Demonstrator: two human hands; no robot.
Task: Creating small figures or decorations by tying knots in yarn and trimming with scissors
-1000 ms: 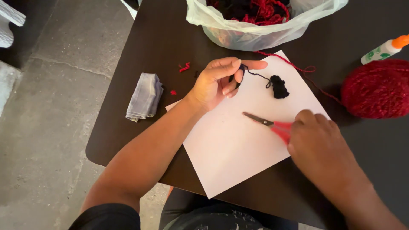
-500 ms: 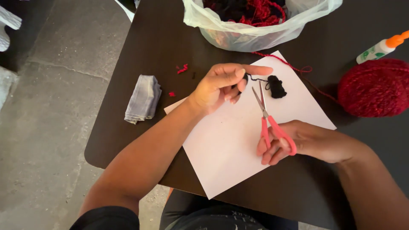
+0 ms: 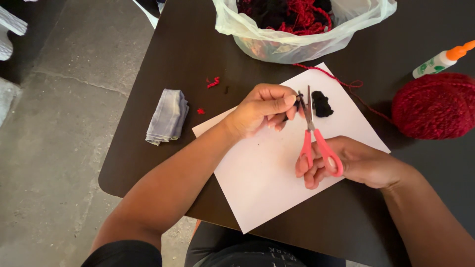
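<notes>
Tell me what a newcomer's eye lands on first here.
The red-handled scissors in the right hand, blades at the black yarn pinched by the left hand, over white paper. Then the red yarn ball at the table's right edge.

Dark brown desk (image 3: 198,39) with rounded corner, surface smooth and matt, fills right and middle of view. Left of desk, grey concrete floor (image 3: 64,148), rough and stained, with thin joint line running across it. White object (image 3: 10,29) at upper left edge, only partly visible, kind not clear. Light soft and even, no hard shadows on floor.
</notes>
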